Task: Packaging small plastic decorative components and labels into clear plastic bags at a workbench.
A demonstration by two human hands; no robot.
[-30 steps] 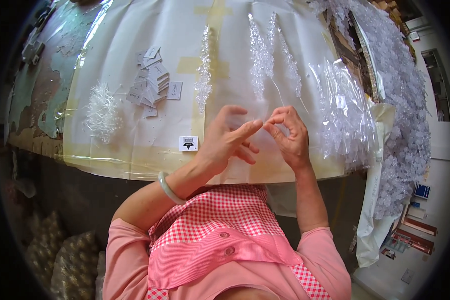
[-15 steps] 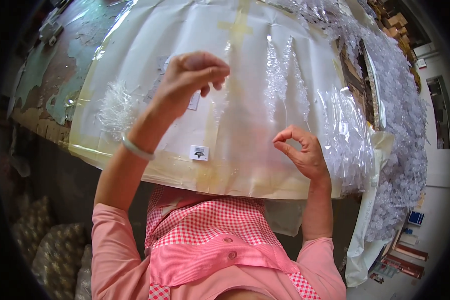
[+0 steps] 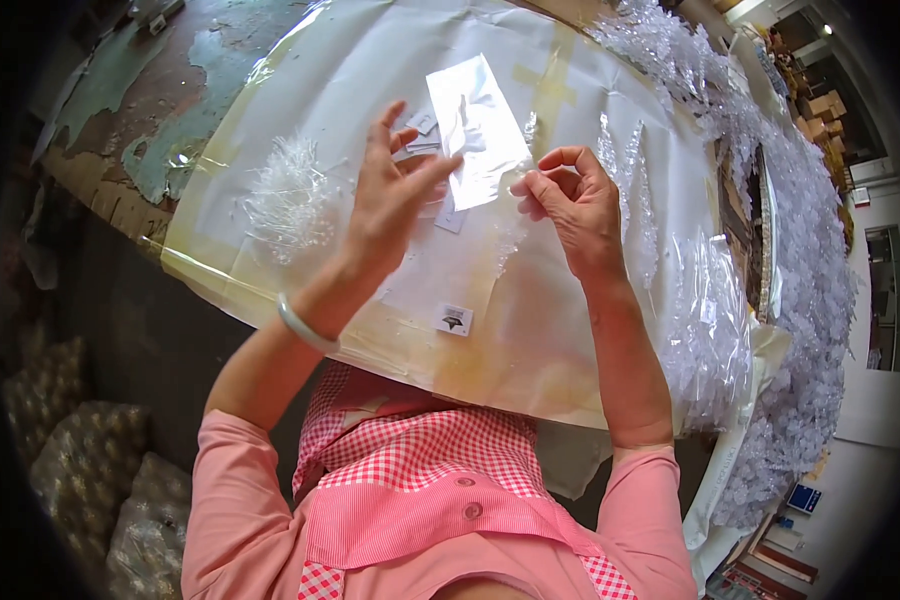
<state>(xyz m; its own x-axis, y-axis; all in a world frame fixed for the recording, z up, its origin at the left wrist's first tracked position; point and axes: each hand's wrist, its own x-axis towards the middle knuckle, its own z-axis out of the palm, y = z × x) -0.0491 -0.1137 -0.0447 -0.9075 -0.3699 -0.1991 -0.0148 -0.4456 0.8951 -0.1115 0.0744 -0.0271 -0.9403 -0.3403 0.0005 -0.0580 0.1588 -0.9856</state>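
Note:
A flat, glossy plastic bag [image 3: 482,125] catches bright light above the middle of the table. Its lower right corner meets the pinched thumb and fingertips of my right hand [image 3: 577,205]. At the bag's left side my left hand [image 3: 390,195] is open, fingers apart, its thumb tip overlapping the bag's edge. Below the bag, partly covered, lie small white cards [image 3: 450,212]. A separate white card with a dark emblem [image 3: 454,320] is near the table's front edge. Behind my right hand runs a clear beaded strand [image 3: 507,245], partly hidden.
Thin clear stems [image 3: 288,200] form a pile on the left. Clear beaded sprays [image 3: 635,185] lie right of my right hand, beside a plastic-wrapped bundle [image 3: 705,330]. Heaped clear pieces [image 3: 795,250] line the far right. Filled sacks [image 3: 85,460] stand at lower left.
The glossy bag now shows flat and bright between my hands. My right hand has moved up and left; my left hand has come lower and its fingers have spread. The view has tilted.

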